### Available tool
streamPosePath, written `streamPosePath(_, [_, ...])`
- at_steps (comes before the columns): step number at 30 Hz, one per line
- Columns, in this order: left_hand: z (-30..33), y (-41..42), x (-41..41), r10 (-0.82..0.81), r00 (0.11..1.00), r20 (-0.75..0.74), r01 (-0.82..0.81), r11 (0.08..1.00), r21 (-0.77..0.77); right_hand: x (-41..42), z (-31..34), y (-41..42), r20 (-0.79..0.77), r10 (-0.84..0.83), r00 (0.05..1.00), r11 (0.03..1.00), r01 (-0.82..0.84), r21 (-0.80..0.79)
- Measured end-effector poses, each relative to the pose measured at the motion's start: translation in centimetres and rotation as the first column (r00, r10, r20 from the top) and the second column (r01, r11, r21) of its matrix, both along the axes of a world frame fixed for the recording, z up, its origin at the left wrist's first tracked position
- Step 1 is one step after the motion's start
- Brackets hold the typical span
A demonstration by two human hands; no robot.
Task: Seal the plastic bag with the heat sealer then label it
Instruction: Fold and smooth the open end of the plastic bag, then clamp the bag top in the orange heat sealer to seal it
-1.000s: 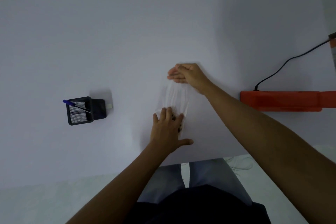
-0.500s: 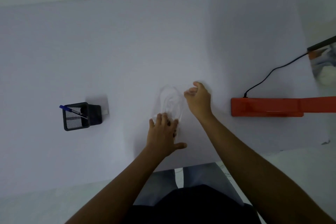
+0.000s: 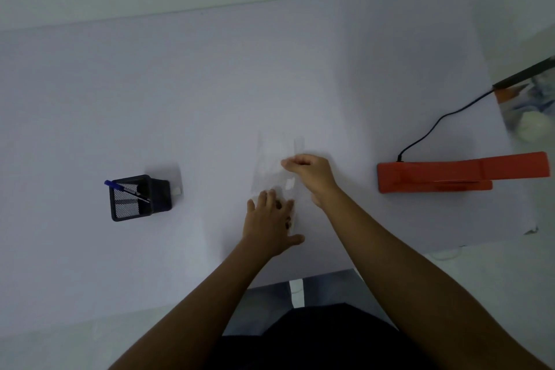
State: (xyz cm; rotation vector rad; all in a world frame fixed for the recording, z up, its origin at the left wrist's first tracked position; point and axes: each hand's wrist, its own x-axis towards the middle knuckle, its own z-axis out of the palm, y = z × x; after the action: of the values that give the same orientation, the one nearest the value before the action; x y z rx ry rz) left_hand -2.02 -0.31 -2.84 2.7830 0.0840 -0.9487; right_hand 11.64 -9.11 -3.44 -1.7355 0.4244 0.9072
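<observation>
My left hand [image 3: 270, 219] lies flat, fingers spread, palm down, pressing the near end of the clear plastic bag [image 3: 277, 164] onto the table [image 3: 210, 84]. Some small dark bits show between my fingers there; can't tell what they are. My right hand [image 3: 310, 173] is curled, fingertips drawn together at the bag's right side about midway up; it looks like a pinch on the film, but the plastic is so clear I can't tell for sure. The bag lies lengthwise away from me, near the middle of the table and closer to the near edge than the far one, its far end flat and free. A small pale patch sits on it just beside my right wrist.

Heat sealer [image 3: 462, 176]: orange, long, lying on the table well to the right of the bag, toward the right edge, apart from both hands. A black cord [image 3: 432, 126] runs from its far left end toward the far right corner.

Black mesh pen holder [image 3: 136, 198] stands on the table's left part, well apart from the bag. A blue pen [image 3: 126, 189] lies tilted across its top. Something small and white [image 3: 177, 190] sits just beside its right side.
</observation>
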Motion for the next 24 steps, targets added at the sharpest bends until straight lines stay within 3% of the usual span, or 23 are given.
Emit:
streamPosePath(4, [0.4,0.4,-0.1,-0.036,0.999,-0.007,0.036,0.999,0.012,-1.2,1.1,-1.4,-0.002,-0.024,1.0,1.0,0.024,0.016])
streamPosePath(8, [1.5,0.4,0.9,0.031,0.999,-0.034,-0.033,0.998,-0.062,-2.2,2.7,-2.4,0.025,0.004,1.0,1.0,-0.005,0.024])
streamPosePath(10, [2.6,0.9,1.3,0.099,0.99,0.096,-0.094,0.994,-0.054,-2.2,3.5,-3.1,0.045,-0.011,0.999,0.998,0.009,0.056])
streamPosePath(12, [3.5,1.9,1.4,0.266,0.924,0.276,-0.252,0.964,-0.086,-2.1,4.2,-4.3,0.059,0.008,0.998,0.995,-0.014,0.101])
streamPosePath(14, [4.6,2.9,1.6,0.491,0.793,0.36,-0.414,0.868,-0.273,-1.7,4.9,-5.6,0.064,0.056,0.996,0.986,-0.066,0.153])
streamPosePath(16, [6.0,3.1,2.6,0.673,0.696,0.25,-0.486,0.698,-0.526,-1.3,5.6,-7.1,0.071,0.105,0.992,0.974,-0.117,0.195])
streamPosePath(18, [7.7,2.0,3.9,0.706,0.697,0.122,-0.482,0.588,-0.65,-0.9,6.6,-8.8,0.066,0.154,0.986,0.962,-0.165,0.219])
streamPosePath(20, [9.1,0.3,5.0,0.671,0.736,0.085,-0.426,0.558,-0.712,-0.5,7.9,-10.7,0.063,0.191,0.979,0.954,-0.201,0.221])
streamPosePath(24, [10.4,-4.1,5.9,0.68,0.733,0.022,-0.393,0.45,-0.802,0.5,9.7,-15.2,0.122,0.221,0.967,0.959,-0.238,0.15])
